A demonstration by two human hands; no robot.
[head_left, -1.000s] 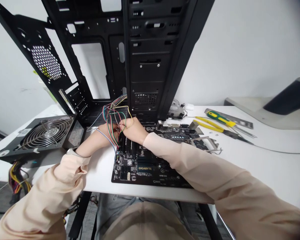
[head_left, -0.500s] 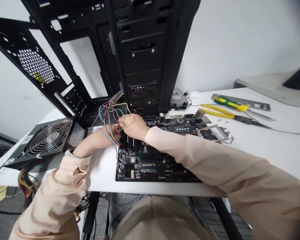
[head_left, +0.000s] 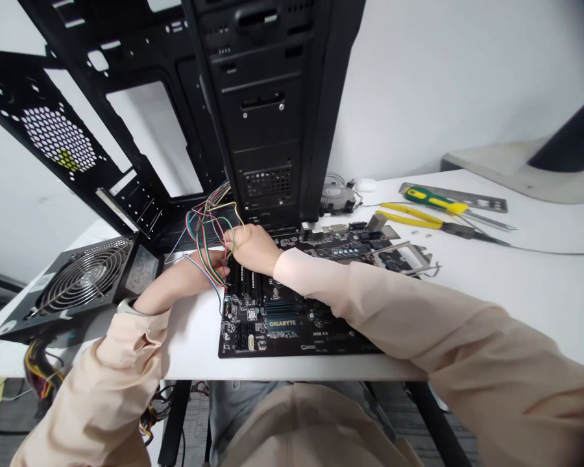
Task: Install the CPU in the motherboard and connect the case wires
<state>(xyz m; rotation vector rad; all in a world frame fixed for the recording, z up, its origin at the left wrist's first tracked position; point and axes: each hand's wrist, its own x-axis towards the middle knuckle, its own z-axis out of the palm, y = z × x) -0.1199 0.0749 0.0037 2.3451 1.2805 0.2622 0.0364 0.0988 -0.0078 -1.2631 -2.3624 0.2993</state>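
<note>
A black motherboard (head_left: pixel 292 324) lies flat on the white table (head_left: pixel 516 292) in front of me. Thin coloured wires (head_left: pixel 209 227) run from the upright black computer case (head_left: pixel 253 110) down to the board's left edge. My right hand (head_left: pixel 250 246) rests over the board's far left part with its fingers curled on the wires. My left hand (head_left: pixel 209 263) reaches in from the left and meets the same bundle; its fingertips are hidden behind the wires and the right hand.
A power supply with a round fan grille (head_left: pixel 82 275) sits at the table's left edge, cables hanging below. Behind the board lie a cooler fan (head_left: pixel 335 194), a green-handled screwdriver (head_left: pixel 435 200), yellow pliers (head_left: pixel 418 220) and a metal bracket (head_left: pixel 401 256).
The view has swung slightly, so the case and tools sit further left and lower in the picture. Both hands stay together on the wires at the board's left edge.
</note>
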